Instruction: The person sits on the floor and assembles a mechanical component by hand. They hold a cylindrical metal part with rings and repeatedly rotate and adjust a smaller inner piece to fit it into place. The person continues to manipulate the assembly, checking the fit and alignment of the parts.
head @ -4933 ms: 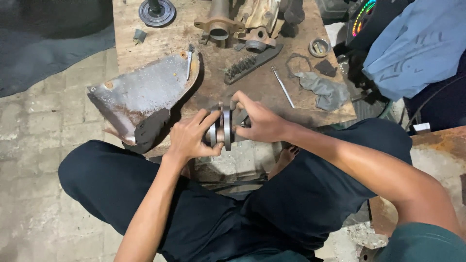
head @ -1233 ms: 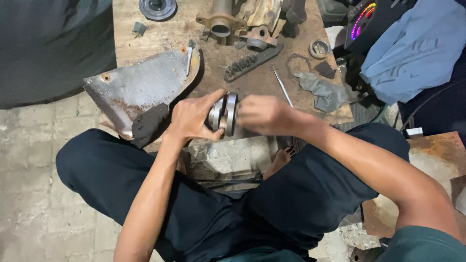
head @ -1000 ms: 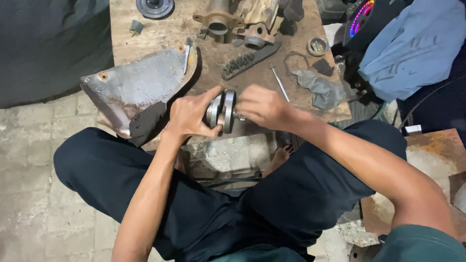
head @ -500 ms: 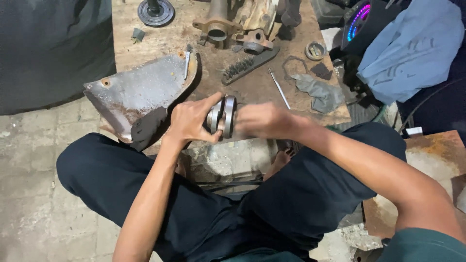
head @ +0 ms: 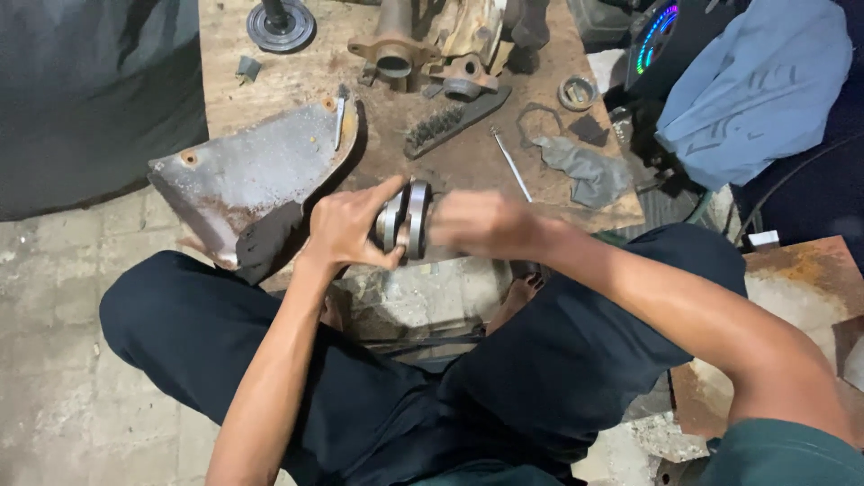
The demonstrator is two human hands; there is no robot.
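Left hand (head: 346,229) grips a round metal bearing assembly (head: 403,219) at the near edge of the wooden board (head: 297,85). Right hand (head: 481,223), blurred, closes on its opposite face. Judged step: working the rings together or apart; steady counter-grip needed next.

My left hand (head: 346,229) was curled, thumb up and fingers wrapped — forearm rising from below. My right hand (head: 477,223) (blurred) faced it closely, its arm stretching in from the lower right, elbow bent.
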